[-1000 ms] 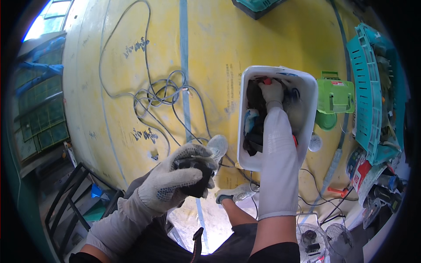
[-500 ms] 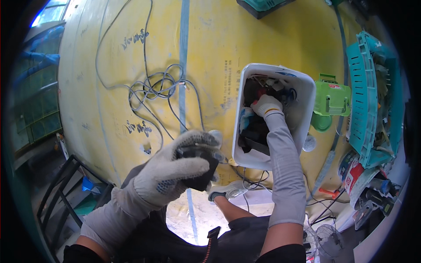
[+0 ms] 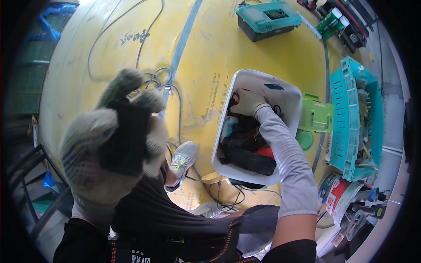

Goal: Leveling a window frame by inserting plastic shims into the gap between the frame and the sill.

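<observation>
Raised close on the left, my gloved left hand (image 3: 87, 144) is closed around a black, box-shaped object (image 3: 123, 136), dark and blurred, whose exact kind I cannot make out. My right hand (image 3: 247, 103), also in a pale knitted glove, reaches down inside a white plastic bin (image 3: 287, 94). Its fingers are curled among the jumbled contents, near a small red bit at the bin's left wall; what they grip is hidden. Below that hand in the bin lie a long black case-like piece (image 3: 247, 158), a red item (image 3: 265, 151) and a light blue crumpled piece (image 3: 229, 126).
A teal-lidded toolbox (image 3: 269, 19) stands at the far side. Right of the bin are a green case (image 3: 315, 115) and a teal slotted basket (image 3: 346, 122) of scraps. A grey cable (image 3: 179, 109) trails over the yellow floor covering, near my shoe (image 3: 184, 155).
My left hand has come up and left with the black object, nearer the camera. My right hand stays in the bin, shifted toward its left wall. The view has turned, showing more of the toolbox.
</observation>
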Motion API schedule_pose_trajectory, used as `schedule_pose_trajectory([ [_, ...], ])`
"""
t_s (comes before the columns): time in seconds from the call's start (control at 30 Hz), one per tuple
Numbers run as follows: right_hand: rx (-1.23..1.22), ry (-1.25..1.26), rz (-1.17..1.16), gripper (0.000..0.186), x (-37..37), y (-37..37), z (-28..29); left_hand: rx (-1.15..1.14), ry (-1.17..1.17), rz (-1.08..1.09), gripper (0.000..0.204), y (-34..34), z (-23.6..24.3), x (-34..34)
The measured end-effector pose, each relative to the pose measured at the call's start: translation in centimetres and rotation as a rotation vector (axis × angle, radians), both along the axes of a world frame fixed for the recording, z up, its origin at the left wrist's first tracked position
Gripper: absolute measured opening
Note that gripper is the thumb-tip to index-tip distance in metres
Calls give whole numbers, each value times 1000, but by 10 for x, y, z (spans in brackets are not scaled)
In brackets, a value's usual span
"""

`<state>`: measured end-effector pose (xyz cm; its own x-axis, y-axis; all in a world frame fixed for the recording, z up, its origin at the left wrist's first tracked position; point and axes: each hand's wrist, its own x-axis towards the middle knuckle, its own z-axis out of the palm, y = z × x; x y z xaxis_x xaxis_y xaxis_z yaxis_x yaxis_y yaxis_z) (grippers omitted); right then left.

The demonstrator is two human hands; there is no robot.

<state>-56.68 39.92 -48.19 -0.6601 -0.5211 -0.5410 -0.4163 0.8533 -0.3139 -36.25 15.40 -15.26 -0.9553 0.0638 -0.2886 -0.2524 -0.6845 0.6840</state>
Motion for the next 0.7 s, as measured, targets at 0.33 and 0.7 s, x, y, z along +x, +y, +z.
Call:
schedule_pose_trajectory([
  [0.33, 206, 246, -190, 44, 3, 13, 30, -216, -24, 179, 56, -52, 23, 36],
  [0.7, -162, 151, 66, 63, 11, 20, -61, -397, 101, 93, 53, -94, 25, 50],
])
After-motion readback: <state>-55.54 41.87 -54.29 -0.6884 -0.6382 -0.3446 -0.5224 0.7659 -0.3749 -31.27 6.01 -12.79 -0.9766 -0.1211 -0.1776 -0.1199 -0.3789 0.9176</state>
